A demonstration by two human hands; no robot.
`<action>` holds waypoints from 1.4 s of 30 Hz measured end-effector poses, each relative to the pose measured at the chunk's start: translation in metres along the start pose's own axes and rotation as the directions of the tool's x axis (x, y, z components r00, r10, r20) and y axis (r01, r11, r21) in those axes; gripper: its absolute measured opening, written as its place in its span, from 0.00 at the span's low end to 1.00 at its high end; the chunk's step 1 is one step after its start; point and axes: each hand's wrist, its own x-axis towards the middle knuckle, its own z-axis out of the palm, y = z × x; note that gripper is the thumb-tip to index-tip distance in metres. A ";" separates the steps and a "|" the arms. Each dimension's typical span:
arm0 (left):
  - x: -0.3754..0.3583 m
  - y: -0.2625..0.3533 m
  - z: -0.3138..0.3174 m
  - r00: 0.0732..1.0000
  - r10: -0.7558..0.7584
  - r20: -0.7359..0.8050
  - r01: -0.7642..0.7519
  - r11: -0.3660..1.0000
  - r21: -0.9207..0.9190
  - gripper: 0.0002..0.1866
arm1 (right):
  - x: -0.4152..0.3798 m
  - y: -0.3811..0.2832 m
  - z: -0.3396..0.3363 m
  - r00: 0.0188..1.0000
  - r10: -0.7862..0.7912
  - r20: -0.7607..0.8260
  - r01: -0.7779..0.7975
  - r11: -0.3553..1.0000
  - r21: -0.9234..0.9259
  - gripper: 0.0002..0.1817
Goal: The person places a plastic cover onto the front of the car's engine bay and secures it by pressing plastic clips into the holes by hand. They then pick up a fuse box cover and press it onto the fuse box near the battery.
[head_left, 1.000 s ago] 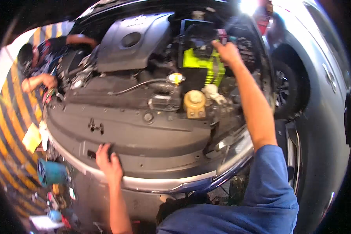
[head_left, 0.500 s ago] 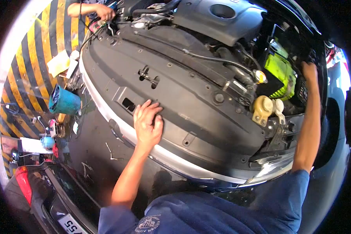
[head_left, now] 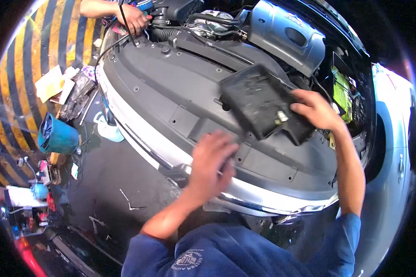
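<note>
A black rectangular plastic cover is tilted above the car's black radiator panel. My right hand grips it by its right side, with the fingertips partly hidden. A small pale label or piece shows near that hand. My left hand is smeared by motion at the front edge of the panel, above the chrome trim. Its fingers and thumb look apart, and I make out nothing held in them. Beyond the right hand sits a yellow-green battery in the engine bay.
Another person's hand works at the far left corner of the engine bay. The engine cover lies behind the panel. A teal bucket, a metal tool and papers are on the floor at left.
My right hand has come out of the bay beside the battery and now carries the black cover over the panel. My left hand has shifted right and lower. The view has turned.
</note>
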 end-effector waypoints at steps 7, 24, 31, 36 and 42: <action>0.051 -0.123 -0.072 0.996 -0.071 -0.060 0.081 0.978 0.190 0.32 | 0.116 -0.062 0.075 0.995 -0.067 0.074 0.082 0.971 -0.226 0.21; 0.058 -0.163 -0.071 0.999 0.017 -0.045 -0.013 0.995 0.094 0.31 | 0.142 -0.175 0.127 0.941 -0.294 0.166 0.299 0.954 -0.002 0.20; 0.058 -0.165 -0.069 0.998 0.006 -0.065 -0.001 0.997 0.079 0.32 | 0.163 -0.165 0.144 0.947 -0.309 0.083 0.306 0.951 0.055 0.14; 0.056 -0.157 -0.074 0.989 -0.049 -0.137 0.035 0.994 -0.101 0.31 | 0.132 -0.162 0.116 0.999 0.041 0.004 -0.036 0.803 0.595 0.13; 0.051 -0.066 -0.082 0.965 -0.263 0.022 0.229 0.795 -0.562 0.21 | 0.038 -0.182 0.116 0.958 0.240 -0.154 -0.002 0.545 0.839 0.15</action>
